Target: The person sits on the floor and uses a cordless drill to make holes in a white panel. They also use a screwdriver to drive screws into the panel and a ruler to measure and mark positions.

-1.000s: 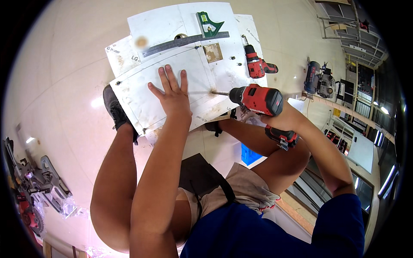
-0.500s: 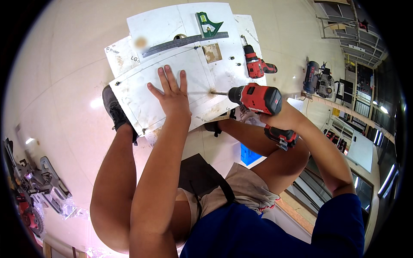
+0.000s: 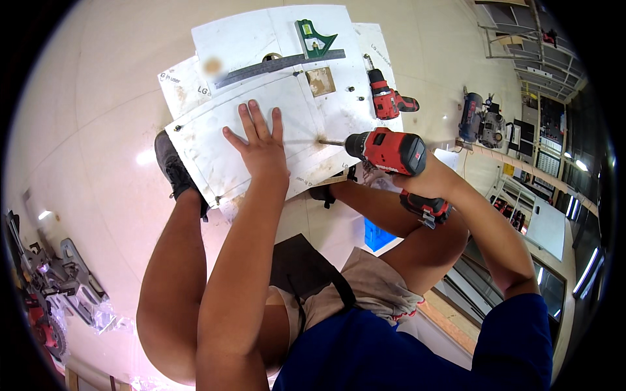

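- The right hand is clenched around the grip of a red cordless drill, with the battery pack showing below the wrist.
- The drill's bit points left and meets the top white panel near its right edge; the tip appears to touch the surface.
- The left hand lies flat on that panel, fingers spread and released, holding nothing but pressing the sheet down just beside the drilling spot.
- The panel rests on other white sheets stacked on the pale floor, so the work sits low, between the person's knees.
- To do this step well, it seems wise to keep the drill square to the sheet, keep the palm's weight steady so the panel cannot creep, and keep the fingers well apart from the bit.
- Farther out: a long grey straightedge and a green square lie across the upper sheets, and a second red drill rests at the right of the stack.
- A dark shoe stands at the panel's left corner.
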{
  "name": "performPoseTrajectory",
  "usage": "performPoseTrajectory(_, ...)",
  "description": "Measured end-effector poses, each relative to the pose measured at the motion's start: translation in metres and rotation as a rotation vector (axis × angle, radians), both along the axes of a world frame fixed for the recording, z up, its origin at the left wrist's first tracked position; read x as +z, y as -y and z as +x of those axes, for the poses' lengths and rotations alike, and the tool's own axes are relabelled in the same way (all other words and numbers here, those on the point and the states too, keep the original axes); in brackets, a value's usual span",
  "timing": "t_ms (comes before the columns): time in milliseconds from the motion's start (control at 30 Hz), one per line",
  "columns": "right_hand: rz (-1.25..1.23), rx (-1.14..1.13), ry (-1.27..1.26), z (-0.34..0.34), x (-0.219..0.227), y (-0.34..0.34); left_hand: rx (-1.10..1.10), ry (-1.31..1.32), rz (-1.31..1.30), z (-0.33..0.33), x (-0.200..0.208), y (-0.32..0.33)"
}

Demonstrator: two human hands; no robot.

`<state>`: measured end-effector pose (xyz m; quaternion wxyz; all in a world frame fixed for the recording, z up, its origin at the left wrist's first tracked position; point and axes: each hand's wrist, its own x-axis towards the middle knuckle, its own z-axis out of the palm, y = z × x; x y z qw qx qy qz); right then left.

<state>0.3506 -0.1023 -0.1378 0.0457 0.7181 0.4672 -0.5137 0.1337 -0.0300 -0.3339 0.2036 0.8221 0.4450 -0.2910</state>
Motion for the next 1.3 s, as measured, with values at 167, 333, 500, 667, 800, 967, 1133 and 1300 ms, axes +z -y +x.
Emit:
performPoseTrajectory(167, 0.021, 0.038, 0.011, 0.0, -0.001, 0.0, 0.009, 0.018, 0.059, -0.001, -0.006, 0.003)
performPoseTrajectory(333, 0.014, 0.033, 0.027, 0.0, -0.001, 0.003, 0.019, 0.028, 0.074, 0.0, -0.011, 0.005)
performPoseTrajectory(500, 0.055, 0.036, 0.005, -0.001, -0.003, 0.005, 0.02, 0.033, 0.105, 0.0, -0.014, 0.007)
performPoseTrajectory(667, 0.053, 0.076, 0.014, 0.0, -0.003, 0.003, 0.015, 0.023, 0.12, 0.0, -0.017, 0.009)
performPoseTrajectory(800, 0.07, 0.077, 0.027, -0.002, -0.003, 0.003, 0.017, 0.026, 0.123, 0.0, -0.017, 0.008)
performPoseTrajectory(967, 0.041, 0.013, 0.012, -0.002, -0.002, 0.004, 0.014, 0.006, 0.095, 0.001, -0.016, 0.007)
performPoseTrajectory(1133, 0.007, 0.013, 0.017, -0.001, -0.001, 0.002, 0.013, 0.006, 0.106, 0.001, -0.016, 0.008)
performPoseTrajectory(1300, 0.093, 0.086, 0.029, -0.004, -0.003, 0.004, 0.013, 0.009, 0.115, 0.001, -0.017, 0.008)
